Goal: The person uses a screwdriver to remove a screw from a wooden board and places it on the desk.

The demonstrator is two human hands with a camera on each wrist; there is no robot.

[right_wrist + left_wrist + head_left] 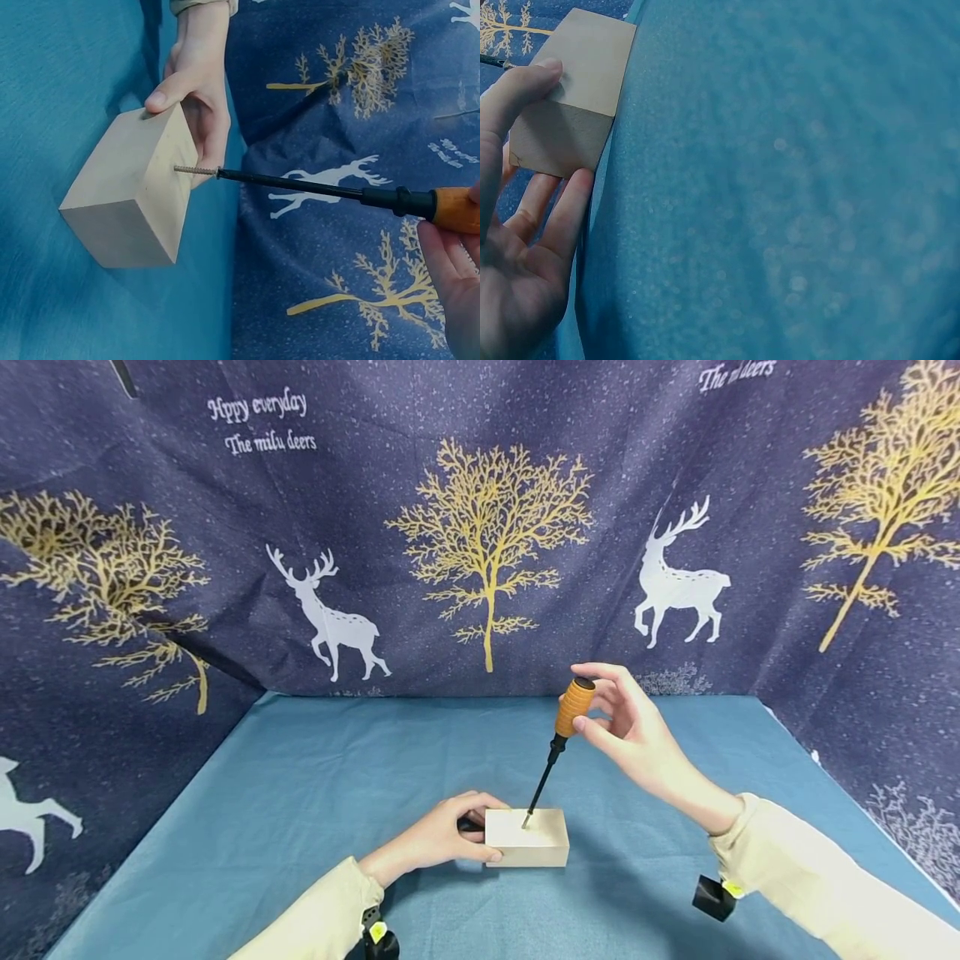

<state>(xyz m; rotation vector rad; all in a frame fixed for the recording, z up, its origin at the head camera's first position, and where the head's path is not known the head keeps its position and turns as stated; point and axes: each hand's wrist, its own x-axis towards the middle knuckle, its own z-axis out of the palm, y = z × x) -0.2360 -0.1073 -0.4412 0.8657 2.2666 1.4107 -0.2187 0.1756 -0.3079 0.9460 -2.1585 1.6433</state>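
Observation:
A pale wooden block [527, 845] lies on the blue cloth, its left end gripped between the thumb and fingers of my left hand [442, 833]. A screw [193, 170] stands in the block's top face, with much of its thread showing. On the screw's head sits the tip of a screwdriver [546, 777] with a black shaft and an orange handle, leaning up to the right. My right hand [633, 727] holds that handle between thumb and fingers. In the left wrist view, my left thumb [532, 86] presses the block's side; the screw is not visible there.
Blue cloth [337, 760] covers the table on all sides of the block. Behind it hangs a dark blue curtain [525, 410] printed with white deer and yellow trees. Small black devices [714, 897] are strapped at both wrists.

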